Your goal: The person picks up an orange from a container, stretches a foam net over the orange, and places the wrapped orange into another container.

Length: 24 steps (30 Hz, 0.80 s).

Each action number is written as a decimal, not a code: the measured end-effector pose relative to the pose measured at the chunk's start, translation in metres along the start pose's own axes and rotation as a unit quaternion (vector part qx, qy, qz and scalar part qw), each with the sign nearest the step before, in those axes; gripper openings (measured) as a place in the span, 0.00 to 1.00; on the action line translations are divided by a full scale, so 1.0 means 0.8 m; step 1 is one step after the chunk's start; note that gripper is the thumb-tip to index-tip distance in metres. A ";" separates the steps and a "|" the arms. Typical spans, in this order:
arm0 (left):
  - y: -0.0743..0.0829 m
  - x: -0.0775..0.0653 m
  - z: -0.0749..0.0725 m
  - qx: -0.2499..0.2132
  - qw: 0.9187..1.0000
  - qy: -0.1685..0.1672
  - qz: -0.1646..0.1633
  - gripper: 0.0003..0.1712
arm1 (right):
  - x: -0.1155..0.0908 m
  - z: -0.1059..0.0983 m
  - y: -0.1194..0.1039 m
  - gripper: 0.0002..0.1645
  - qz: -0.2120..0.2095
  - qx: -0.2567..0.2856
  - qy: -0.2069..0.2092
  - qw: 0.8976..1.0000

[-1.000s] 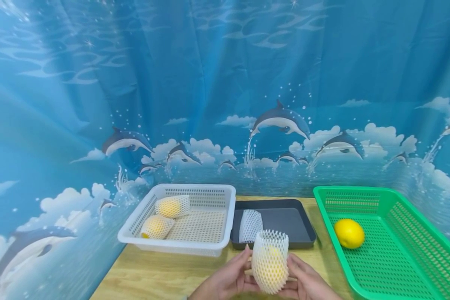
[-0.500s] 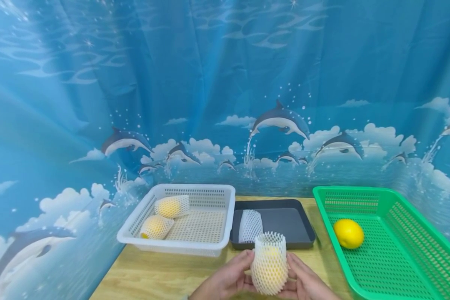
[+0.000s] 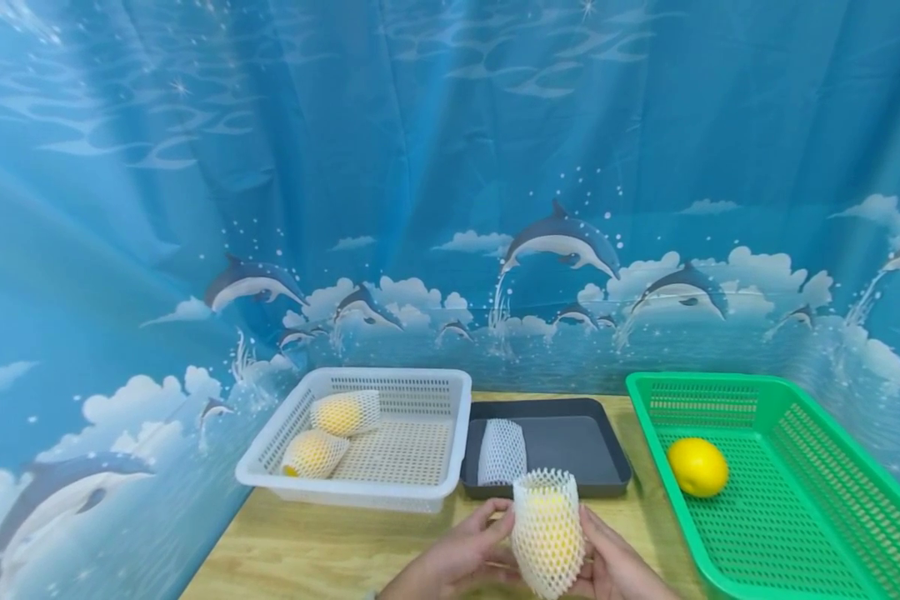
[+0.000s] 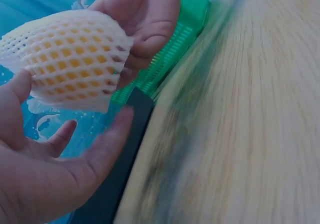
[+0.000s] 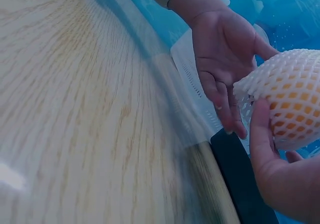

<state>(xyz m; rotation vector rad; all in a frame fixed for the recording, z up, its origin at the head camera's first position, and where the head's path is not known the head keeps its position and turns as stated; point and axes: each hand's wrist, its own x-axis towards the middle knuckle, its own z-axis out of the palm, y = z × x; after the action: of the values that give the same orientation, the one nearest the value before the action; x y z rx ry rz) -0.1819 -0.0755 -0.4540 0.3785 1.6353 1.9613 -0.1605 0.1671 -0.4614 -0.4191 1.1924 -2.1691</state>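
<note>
The yellow fruit in a white net [image 3: 547, 537] is held up between two hands, near five o'clock from the middle of the head view. The top of the net gapes at twelve o'clock, with some bare net past the fruit. At three o'clock from the fruit, the right hand [image 3: 618, 557] has its grip clamped on the netted fruit. At nine o'clock, the left hand [image 3: 461, 550] has its grip apart: one tip touches the net and the other fingers spread away. So the right hand seems to do most of the work, and if it slips, the fruit could drop and bump on the surface [image 3: 307, 542]. A big tip could let the fruit slide out of the net, and a hard pull could rip it. At eleven o'clock, the loose net [image 3: 502, 454] lies in the black tray [image 3: 581, 442]; a low hand might drag it out. At ten o'clock, two wrapped fruits sit in the white basket [image 3: 352, 493], where a fruit dropped hard might bruise them. Toward two o'clock, the bare yellow fruit [image 3: 697, 468] could roll if someone bumps the green basket [image 3: 787, 492], because it is round.
</note>
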 end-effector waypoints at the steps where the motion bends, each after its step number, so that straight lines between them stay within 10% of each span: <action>1: 0.001 0.001 0.001 0.007 1.000 0.010 0.005 0.28 | -0.001 -0.001 0.000 0.28 -0.003 0.001 -0.002 1.000; 6: 0.005 0.004 0.004 0.011 0.998 0.047 0.047 0.28 | -0.002 -0.003 0.001 0.34 -0.010 -0.007 0.006 1.000; 24: 0.006 0.007 0.013 0.072 0.992 0.008 0.101 0.42 | 0.005 0.009 0.006 0.44 0.015 -0.043 0.080 0.996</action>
<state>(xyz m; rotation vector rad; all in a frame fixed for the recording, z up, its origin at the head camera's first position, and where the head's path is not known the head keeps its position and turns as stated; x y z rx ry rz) -0.1821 -0.0640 -0.4475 0.6065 1.8154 2.0009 -0.1579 0.1575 -0.4618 -0.2660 1.3740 -2.1634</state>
